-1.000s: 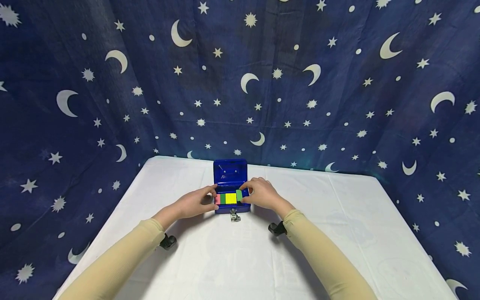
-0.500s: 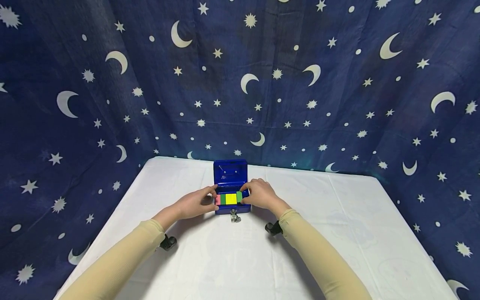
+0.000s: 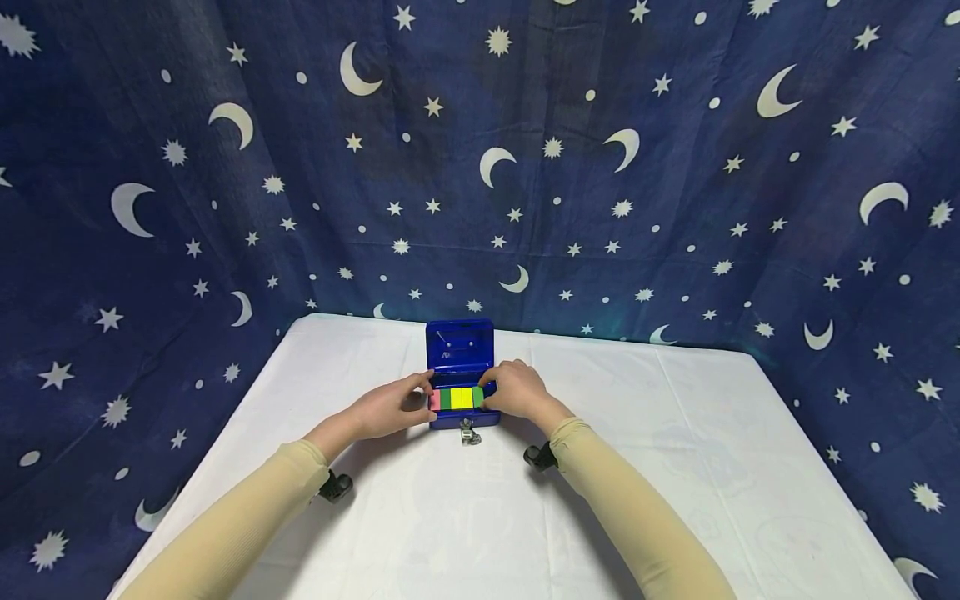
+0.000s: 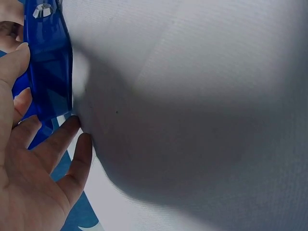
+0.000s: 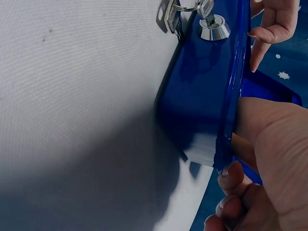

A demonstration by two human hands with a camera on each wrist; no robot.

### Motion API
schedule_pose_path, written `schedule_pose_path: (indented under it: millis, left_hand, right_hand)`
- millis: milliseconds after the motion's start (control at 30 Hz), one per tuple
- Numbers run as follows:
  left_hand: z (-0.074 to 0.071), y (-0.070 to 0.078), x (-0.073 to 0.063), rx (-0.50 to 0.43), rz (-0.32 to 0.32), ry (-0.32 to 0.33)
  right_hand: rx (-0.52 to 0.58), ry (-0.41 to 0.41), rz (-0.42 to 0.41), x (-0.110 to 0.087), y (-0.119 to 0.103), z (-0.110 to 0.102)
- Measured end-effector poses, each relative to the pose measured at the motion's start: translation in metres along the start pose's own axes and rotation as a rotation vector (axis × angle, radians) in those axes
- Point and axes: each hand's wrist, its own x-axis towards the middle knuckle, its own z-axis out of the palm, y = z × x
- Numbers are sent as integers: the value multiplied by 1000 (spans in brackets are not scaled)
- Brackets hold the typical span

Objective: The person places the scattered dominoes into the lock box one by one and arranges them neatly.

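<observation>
A blue metal cash box [image 3: 460, 332] stands upright on the table with its lid raised. In it lies a row of blocks: a pink block [image 3: 436, 400], a dark green block [image 3: 446, 399], yellow blocks [image 3: 461, 398] and a lighter green block [image 3: 477, 397] at the right end. My left hand [image 3: 382, 408] holds the box's left end, thumb at the front rim; its other fingers spread beside the wall in the left wrist view. My right hand [image 3: 521, 390] pinches the lighter green block between thumb and index finger. That block is hidden behind the box wall in the right wrist view.
Keys [image 5: 204, 8] hang from the lock [image 5: 214, 29] on the box's front. A white cloth covers the table [image 3: 450, 517]. Behind it and at both sides hangs a dark blue curtain [image 3: 420, 167] with moons and stars.
My right hand has moved slightly down and left with the lighter green block, which now sits level with the row. The left hand has stayed in place.
</observation>
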Motion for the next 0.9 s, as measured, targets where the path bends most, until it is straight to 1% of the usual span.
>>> schedule_pose_path:
  millis: [133,300,500,667,900]
  left_hand:
    - [0,0,1,-1,5,2]
    - [0,1,0,0,-7,-10]
    - [0,1,0,14,4,-6]
    - [0,1,1,9,6,-4]
    - [0,1,1,22,-12,-7]
  right_hand:
    - [-11,-11,11,0,-2,0]
    - [-16,-14,17,0,-4,-1]
    - [-13,-8,17,0,-4,-1]
    - [-7,-21,29,0,-4,-2]
    - [-5,-20,40,0,-4,-2]
